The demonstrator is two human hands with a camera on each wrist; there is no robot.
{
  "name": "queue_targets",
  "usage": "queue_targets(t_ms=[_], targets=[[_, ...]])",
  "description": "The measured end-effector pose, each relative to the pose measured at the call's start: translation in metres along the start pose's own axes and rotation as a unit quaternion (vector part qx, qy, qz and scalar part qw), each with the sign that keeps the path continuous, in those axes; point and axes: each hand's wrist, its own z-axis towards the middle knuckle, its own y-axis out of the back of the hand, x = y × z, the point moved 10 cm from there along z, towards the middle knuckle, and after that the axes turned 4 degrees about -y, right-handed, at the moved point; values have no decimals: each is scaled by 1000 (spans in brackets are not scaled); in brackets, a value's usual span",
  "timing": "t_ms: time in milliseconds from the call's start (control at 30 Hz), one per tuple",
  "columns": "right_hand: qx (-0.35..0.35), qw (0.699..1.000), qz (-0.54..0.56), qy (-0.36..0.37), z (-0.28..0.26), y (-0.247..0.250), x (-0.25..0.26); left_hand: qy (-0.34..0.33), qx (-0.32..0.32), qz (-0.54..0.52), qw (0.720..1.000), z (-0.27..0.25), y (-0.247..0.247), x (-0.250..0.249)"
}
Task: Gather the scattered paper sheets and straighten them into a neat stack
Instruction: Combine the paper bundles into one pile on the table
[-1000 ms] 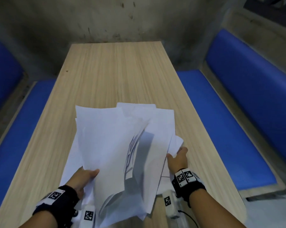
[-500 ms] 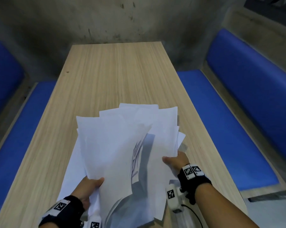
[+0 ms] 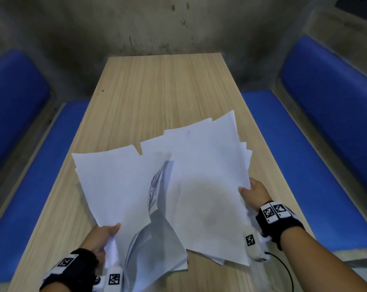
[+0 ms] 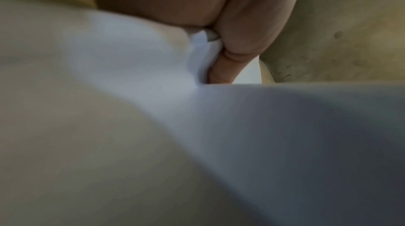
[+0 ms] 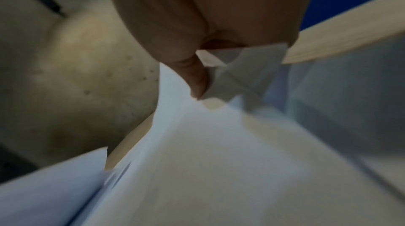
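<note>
Several white paper sheets are split into two lifted bunches over the near half of the wooden table (image 3: 157, 87). My left hand (image 3: 103, 236) pinches the near corner of the left bunch (image 3: 113, 182), thumb on top; the left wrist view shows the thumb (image 4: 230, 63) pressed onto the paper (image 4: 153, 67). My right hand (image 3: 253, 191) grips the right edge of the right bunch (image 3: 208, 175), whose sheets fan out unevenly. The right wrist view shows the thumb (image 5: 195, 80) clamped on the sheets (image 5: 208, 143). One sheet between the bunches shows blue print (image 3: 155, 186).
Blue padded benches run along both sides of the table: left bench (image 3: 41, 165), right bench (image 3: 294, 154). A stained concrete wall (image 3: 157, 24) closes off the far end. A black cable (image 3: 286, 270) trails from my right wrist.
The pile has parted: my right hand has swung its bunch up and to the right, and my left hand has drawn its bunch up and slightly left. Both hands keep their hold.
</note>
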Motion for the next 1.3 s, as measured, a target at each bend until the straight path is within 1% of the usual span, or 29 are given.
queue_targets(t_ms=[67, 133, 200, 300, 433, 567, 633, 767, 1000, 1200, 1300], targets=[[-23, 1000, 0, 9, 3, 6, 7, -14, 4, 0, 1000, -10, -7, -10], [-31, 999, -3, 19, 7, 12, 18, -32, -11, 10, 999, -5, -4, -10], [-49, 998, -10, 26, 12, 22, 30, -36, -16, 21, 999, 0, -1, -8], [-99, 993, -25, 62, 20, 50, 59, -55, -19, 45, 997, 0, 0, -11], [-144, 984, -18, 105, 29, 94, 99, -80, -45, 100, 991, 3, 5, -14], [-193, 976, 18, 96, 37, 132, 112, -97, -65, 132, 984, 6, 7, -14], [-197, 976, 21, 87, 38, 139, 114, -108, -74, 145, 981, 5, 6, -16], [-215, 971, 56, 94, 38, 146, 122, -134, -94, 176, 971, 1, 3, -21], [-257, 946, 168, 106, 23, 165, 150, -145, -94, 198, 965, 0, 3, -19], [-286, 931, 168, 149, 24, 186, 174, -154, -92, 203, 963, 1, 2, -20], [-284, 927, 178, 166, 21, 190, 180, -160, -91, 197, 963, 0, 1, -21]])
